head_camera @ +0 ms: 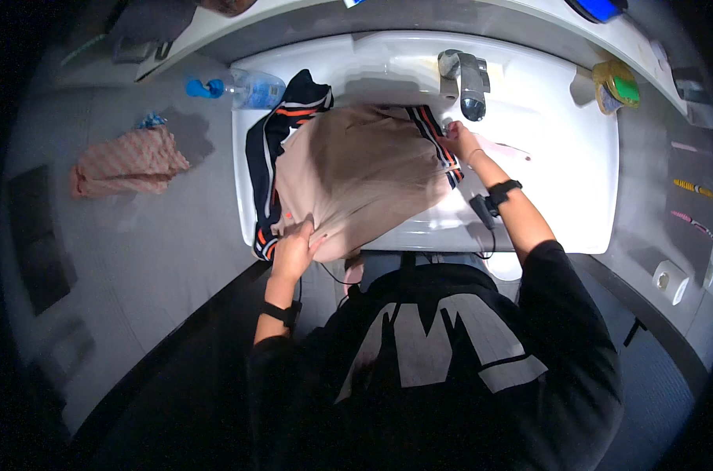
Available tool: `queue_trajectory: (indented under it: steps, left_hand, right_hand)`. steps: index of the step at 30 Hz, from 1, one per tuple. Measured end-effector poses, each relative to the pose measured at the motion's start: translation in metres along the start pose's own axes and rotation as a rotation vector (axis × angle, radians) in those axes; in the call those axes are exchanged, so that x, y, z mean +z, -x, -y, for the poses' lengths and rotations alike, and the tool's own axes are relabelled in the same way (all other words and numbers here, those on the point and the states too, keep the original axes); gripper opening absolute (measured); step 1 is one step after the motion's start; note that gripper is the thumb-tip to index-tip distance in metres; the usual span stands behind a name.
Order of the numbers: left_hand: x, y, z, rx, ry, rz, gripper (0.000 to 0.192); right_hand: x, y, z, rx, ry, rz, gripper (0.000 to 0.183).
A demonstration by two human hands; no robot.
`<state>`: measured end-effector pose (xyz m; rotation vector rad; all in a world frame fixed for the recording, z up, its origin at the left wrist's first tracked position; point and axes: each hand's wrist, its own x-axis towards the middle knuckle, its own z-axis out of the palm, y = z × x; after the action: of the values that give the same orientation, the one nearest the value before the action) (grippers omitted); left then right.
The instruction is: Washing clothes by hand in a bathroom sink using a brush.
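A beige garment (362, 159) with dark sleeves striped in white and orange is spread across a white washbasin (568, 194). My left hand (294, 250) pinches its near left part, and creases fan out from the fingers. My right hand (459, 141) is at the garment's right edge, against a striped band (433, 132). Its fingers are curled, and what lies between them is hidden. Behind the right wrist a pale pink strip (509, 150) shows against the basin. The chrome tap (465, 82) stands just beyond this hand.
A clear bottle (256, 89) with a blue pump lies at the basin's left rim. A pink checked cloth (130, 162) is on the grey counter. A yellow toothbrush (693, 188) and a pink toothbrush (691, 222) are at right. A gold container (615, 88) stands by the back right corner.
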<state>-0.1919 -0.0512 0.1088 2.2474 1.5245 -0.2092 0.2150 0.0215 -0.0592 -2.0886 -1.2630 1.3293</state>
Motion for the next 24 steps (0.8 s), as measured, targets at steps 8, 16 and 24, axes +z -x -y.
queue_trajectory:
  steps: [8, 16, 24]
  left_hand:
    - [-0.102, 0.008, -0.055, 0.056, 0.077, -0.096, 0.021]
    - [-0.255, -0.012, -0.152, 0.240, -0.135, -0.368, 0.025]
    - [-0.212, -0.060, -0.112, 0.093, -0.178, -0.235, 0.025]
  right_hand:
    - [0.045, 0.006, -0.011, -0.015, 0.172, 0.230, 0.060]
    - [-0.046, -0.039, 0.012, -0.737, -0.399, -0.016, 0.022]
    - [-0.109, -0.020, 0.076, -0.435, 0.488, -0.358, 0.023]
